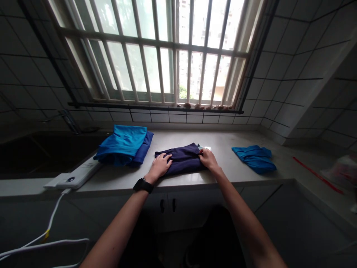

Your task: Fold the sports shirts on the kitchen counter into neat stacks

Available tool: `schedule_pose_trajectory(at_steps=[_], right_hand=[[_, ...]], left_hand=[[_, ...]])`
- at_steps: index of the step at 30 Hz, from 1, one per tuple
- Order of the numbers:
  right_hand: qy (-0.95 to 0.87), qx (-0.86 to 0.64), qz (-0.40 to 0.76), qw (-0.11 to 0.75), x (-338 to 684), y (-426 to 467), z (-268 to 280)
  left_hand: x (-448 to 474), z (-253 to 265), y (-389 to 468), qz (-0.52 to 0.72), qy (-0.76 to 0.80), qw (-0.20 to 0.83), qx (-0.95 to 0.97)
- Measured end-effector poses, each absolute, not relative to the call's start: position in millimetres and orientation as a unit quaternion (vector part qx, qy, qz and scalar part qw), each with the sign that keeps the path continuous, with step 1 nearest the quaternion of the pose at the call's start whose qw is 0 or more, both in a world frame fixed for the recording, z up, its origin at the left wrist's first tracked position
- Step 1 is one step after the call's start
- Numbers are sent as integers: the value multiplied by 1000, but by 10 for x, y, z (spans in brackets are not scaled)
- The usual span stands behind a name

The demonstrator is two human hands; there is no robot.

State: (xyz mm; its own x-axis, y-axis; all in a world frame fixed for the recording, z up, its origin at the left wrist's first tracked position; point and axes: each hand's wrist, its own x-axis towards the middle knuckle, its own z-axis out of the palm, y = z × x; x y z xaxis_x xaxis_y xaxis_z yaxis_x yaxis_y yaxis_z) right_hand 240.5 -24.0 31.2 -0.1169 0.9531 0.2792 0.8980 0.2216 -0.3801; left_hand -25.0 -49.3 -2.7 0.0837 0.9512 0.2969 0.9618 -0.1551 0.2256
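Note:
A folded dark purple cloth garment [182, 158] lies flat on the white countertop [178, 179] in front of me. Resting on its left part, my left hand [160, 164] has its fingers stretched out; a black watch is on that wrist. At the garment's right end, my right hand [208, 158] pinches the fabric edge between thumb and fingers. A small pale patch shows at the upper right corner beside those fingers. To the left sits a pile of folded bright blue fabric [125, 143] over darker blue fabric [145, 149]. On the right lies a smaller folded blue cloth [255, 158].
A white power strip [79, 175] with a white cable [54, 212] lies at the counter's left front edge, by the dark sink [41, 149] and its faucet [69, 121]. A red strip [318, 175] and a plastic bag [341, 171] are far right. Behind is a barred window [156, 44].

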Motion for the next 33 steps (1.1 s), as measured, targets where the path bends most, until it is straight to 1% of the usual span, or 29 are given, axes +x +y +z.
schedule_pose_trajectory(at_steps=[2,4,8,12,16,20,24,27,30,33], right_hand=[[-735,-618,44,276,2495,-286,283],[-725,-628,33,282,2576,-342,264],[-720,-658,33,217,2580,-460,326],[-746,-627,1,223,2279,-678,380],[-797,-577,35,173,1926,-955,97],[-800,-574,43,168,1865,-1004,-117],[-816,-557,104,115,2045,-896,20],[-835,-528,122,96,2220,-793,133],[-851,-500,123,101,2350,-646,209],[-852,-500,78,133,2371,-514,303]], left_hand=[[-248,-3,-516,-190,-633,9,-750],[-223,16,-553,-189,-618,12,-763],[-151,41,-624,-186,-616,22,-765],[-107,67,-672,-183,-629,26,-755],[-73,99,-719,-165,-648,24,-743],[-30,161,-773,-135,-666,33,-733],[14,252,-876,-84,-687,37,-721],[69,306,-1015,-65,-701,42,-709],[195,356,-1202,-71,-706,59,-702],[387,414,-1426,-77,-699,51,-709]])
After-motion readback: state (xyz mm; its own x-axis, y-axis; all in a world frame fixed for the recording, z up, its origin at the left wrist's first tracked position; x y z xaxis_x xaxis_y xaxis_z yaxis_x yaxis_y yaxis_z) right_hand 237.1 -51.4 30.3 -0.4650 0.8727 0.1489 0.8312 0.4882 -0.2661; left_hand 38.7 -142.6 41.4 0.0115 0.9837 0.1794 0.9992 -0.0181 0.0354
